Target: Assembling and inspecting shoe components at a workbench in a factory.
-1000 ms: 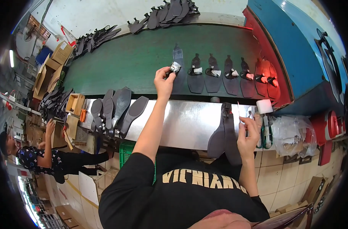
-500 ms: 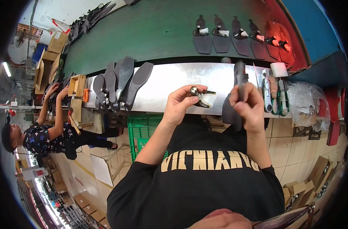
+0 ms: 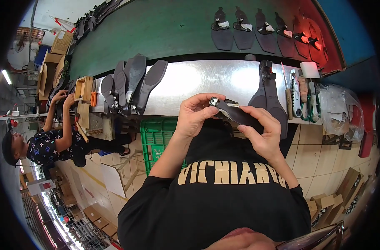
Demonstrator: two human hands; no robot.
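My left hand point(image 3: 195, 117) pinches a small dark sandal strap point(image 3: 216, 101) with a shiny light ornament and pale lining. In my right hand point(image 3: 263, 132) is a dark shoe sole point(image 3: 243, 118), gripped between thumb and fingers. Its narrow end meets the strap in front of my chest, so the contact between them is partly hidden. Just beyond my right hand, a pair of dark soles point(image 3: 276, 107) lies on the metal bench point(image 3: 190, 83). Several more soles point(image 3: 153, 82) are grouped to the left, some with ornamented straps.
Beyond the bench runs a green conveyor belt point(image 3: 177, 33), with a row of sandals point(image 3: 243, 37) at its right under red light. Scissors point(image 3: 312, 104), a utility knife point(image 3: 296, 100) and a plastic bag point(image 3: 340, 110) are at right. A green crate point(image 3: 156, 141) stands below; a co-worker point(image 3: 52, 141) works at left.
My right hand has brought a sole from the bench's right side leftward and nearer to me, up to the strap. My left hand still holds the strap at nearly the same place.
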